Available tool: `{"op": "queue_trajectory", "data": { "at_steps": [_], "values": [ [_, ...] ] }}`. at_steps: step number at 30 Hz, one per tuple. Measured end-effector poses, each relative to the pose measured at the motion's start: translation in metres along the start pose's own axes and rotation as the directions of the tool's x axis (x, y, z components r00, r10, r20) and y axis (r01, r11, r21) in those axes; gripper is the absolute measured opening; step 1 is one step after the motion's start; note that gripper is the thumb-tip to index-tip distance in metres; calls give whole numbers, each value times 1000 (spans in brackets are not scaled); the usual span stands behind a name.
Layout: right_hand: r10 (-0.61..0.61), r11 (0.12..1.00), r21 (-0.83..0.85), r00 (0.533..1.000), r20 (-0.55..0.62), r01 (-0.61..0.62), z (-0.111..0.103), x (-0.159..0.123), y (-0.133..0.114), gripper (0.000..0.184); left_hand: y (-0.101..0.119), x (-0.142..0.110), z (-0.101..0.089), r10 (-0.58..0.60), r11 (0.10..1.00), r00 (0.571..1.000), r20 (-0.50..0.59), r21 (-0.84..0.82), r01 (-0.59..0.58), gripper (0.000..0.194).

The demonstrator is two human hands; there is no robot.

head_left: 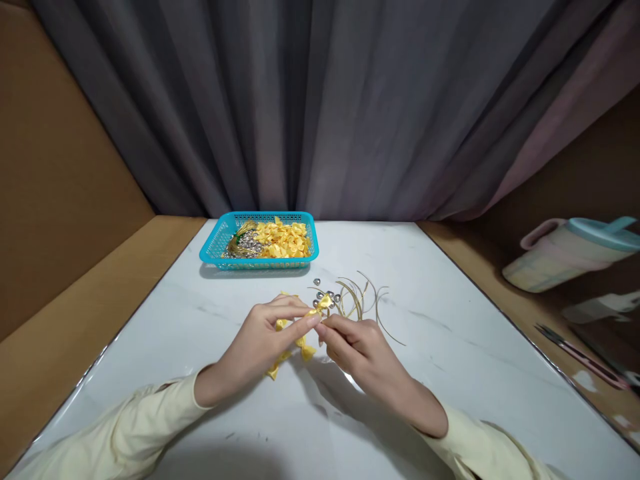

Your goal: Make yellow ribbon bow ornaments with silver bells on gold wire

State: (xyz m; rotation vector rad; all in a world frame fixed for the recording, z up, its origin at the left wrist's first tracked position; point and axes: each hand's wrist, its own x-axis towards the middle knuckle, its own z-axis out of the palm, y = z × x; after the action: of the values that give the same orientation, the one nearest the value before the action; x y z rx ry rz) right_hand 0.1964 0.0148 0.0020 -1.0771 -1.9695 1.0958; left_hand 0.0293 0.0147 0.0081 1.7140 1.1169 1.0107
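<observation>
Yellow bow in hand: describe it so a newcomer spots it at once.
On the white marbled table, nearer the camera than the blue basket, the left hand and right hand meet. The bow is the shiny yellow ribbon at the left fingertips, beside the silver beads in view. Its loose neighbours lie lower, around the left hand; only this one is pinched.

The basket at eleven o'clock looks like perforated turquoise plastic. Inside, the bows shine like satin ribbon, and the bells have a polished, metallic gleam. The tabletop is glossy, smooth and marble-patterned. The curtain at twelve is soft, matt, pleated cloth; the tumbler at two seems plastic.
</observation>
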Motion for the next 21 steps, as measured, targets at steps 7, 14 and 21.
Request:
{"op": "queue_trajectory", "data": {
  "at_steps": [7,14,21],
  "values": [
    [47,994,99,999,-8,-46,2,1,1,36,2,6,8,-93,994,991,-95,-66,87,17],
    [139,966,224,990,-33,-129,8,0,0,37,-5,8,22,-50,997,975,-218,-69,36,15],
    [86,984,161,995,-53,-76,8,2,7,30,-5,9,18,2,999,974,-228,-50,-13,17]
  ]
}}
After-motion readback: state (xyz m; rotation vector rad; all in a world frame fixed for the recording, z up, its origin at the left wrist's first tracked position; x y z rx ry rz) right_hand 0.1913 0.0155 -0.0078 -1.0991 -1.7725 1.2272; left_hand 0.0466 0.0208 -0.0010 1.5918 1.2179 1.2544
